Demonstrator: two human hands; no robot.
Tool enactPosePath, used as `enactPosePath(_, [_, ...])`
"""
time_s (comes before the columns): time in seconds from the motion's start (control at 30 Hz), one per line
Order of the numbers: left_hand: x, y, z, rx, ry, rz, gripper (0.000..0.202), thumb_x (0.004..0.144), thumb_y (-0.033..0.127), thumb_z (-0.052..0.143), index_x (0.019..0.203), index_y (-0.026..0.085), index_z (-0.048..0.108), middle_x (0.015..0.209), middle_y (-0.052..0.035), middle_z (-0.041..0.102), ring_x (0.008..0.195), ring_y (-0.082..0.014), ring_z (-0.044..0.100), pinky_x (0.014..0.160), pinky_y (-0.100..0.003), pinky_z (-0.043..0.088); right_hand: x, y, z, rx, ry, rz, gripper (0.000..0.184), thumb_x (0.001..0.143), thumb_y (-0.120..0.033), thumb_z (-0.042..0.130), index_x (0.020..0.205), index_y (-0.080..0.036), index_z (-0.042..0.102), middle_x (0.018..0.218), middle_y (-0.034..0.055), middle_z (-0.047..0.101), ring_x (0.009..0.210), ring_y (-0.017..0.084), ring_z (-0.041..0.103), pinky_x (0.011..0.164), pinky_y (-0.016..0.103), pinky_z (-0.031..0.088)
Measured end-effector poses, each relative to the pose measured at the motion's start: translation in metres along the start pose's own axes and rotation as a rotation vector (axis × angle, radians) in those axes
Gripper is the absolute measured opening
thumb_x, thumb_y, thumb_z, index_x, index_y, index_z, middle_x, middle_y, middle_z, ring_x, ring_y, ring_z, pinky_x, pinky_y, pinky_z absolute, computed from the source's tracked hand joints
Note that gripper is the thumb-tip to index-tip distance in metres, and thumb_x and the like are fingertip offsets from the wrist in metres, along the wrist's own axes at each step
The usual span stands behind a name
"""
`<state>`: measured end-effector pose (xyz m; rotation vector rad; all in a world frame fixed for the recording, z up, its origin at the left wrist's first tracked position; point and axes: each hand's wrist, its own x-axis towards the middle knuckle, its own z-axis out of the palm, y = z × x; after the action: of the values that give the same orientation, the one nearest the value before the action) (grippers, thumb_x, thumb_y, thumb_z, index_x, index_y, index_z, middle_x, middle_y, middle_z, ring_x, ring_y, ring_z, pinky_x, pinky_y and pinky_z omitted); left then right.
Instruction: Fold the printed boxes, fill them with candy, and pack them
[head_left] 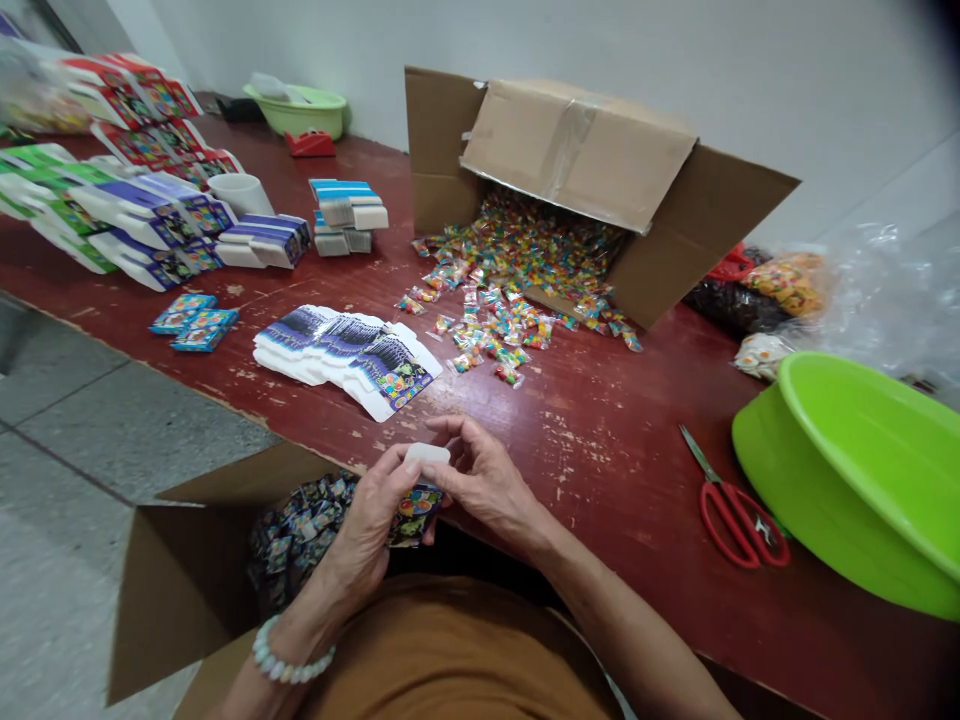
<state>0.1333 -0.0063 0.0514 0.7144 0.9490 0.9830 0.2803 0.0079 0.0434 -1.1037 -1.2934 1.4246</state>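
Over the table's front edge, my left hand (373, 515) holds a small printed candy box (415, 508) with a dark, colourful front. Its white end flap (427, 454) stands up at the top. My right hand (487, 480) pinches that flap between thumb and fingers. Beyond my hands lies a fanned row of flat, purple-and-white box blanks (349, 355). Small clear-wrapped colourful candies (487, 325) spill onto the table from a cardboard carton (577, 150) tipped on its side. Whether the held box contains anything is hidden.
Below the table edge at left, an open carton (180, 590) holds many small dark packets (300, 530). Red-handled scissors (739, 520) and a green basin (847, 490) are at right. Stacked flat boxes (142, 215), two blue packs (195, 322) and a red tape dispenser (310, 145) sit at left.
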Motion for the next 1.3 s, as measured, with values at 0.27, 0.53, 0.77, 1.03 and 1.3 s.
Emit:
enactPosePath(0.27, [-0.001,0.006,-0.002,-0.12,0.007,-0.228,0.05,0.075,0.062,0.075,0.09,0.016,0.064,0.062,-0.0012,0.067,0.04,-0.0154,0.059,0.037,-0.028,0.053,-0.007,-0.001,0.0,-0.188,0.039,-0.411,0.021,0.096,-0.036,0.06,0.095,-0.022,0.075,0.098,0.0052,0.073,0.089,0.017,0.067,0.081,0.03,0.054])
enactPosePath(0.53, [-0.002,0.007,-0.001,-0.022,-0.06,-0.129,0.052,0.082,0.061,0.07,0.11,0.018,0.061,0.063,0.0005,0.067,0.038,-0.0148,0.06,0.036,-0.024,0.05,-0.006,-0.006,-0.001,0.061,-0.034,-0.033,0.027,0.085,-0.035,0.072,0.108,-0.02,0.073,0.084,0.0013,0.071,0.06,0.01,0.059,0.058,0.024,0.049])
enactPosePath(0.77, [-0.003,0.007,-0.002,-0.126,-0.103,-0.177,0.06,0.086,0.055,0.065,0.133,0.02,0.054,0.069,-0.0009,0.069,0.042,-0.0192,0.064,0.039,-0.031,0.054,-0.006,-0.006,-0.005,0.007,-0.085,-0.184,0.011,0.087,-0.032,0.071,0.086,-0.021,0.072,0.099,0.0052,0.073,0.085,0.017,0.068,0.075,0.032,0.055])
enactPosePath(1.03, [-0.001,0.001,0.0,-0.024,0.029,-0.043,0.055,0.086,0.048,0.065,0.13,0.016,0.064,0.091,-0.0071,0.076,0.044,-0.0135,0.061,0.038,-0.025,0.05,-0.002,-0.009,-0.006,-0.226,-0.064,-0.141,0.01,0.087,-0.028,0.069,0.091,-0.02,0.072,0.087,0.0027,0.073,0.074,0.014,0.065,0.069,0.027,0.052])
enactPosePath(1.3, [0.0,0.001,-0.007,-0.12,-0.027,-0.117,0.064,0.092,0.06,0.054,0.137,0.015,0.059,0.079,-0.0085,0.075,0.044,-0.017,0.063,0.037,-0.026,0.05,0.004,-0.008,-0.003,-0.029,-0.099,0.027,0.016,0.087,-0.033,0.071,0.083,-0.018,0.072,0.069,-0.0003,0.065,0.056,0.01,0.055,0.057,0.025,0.047])
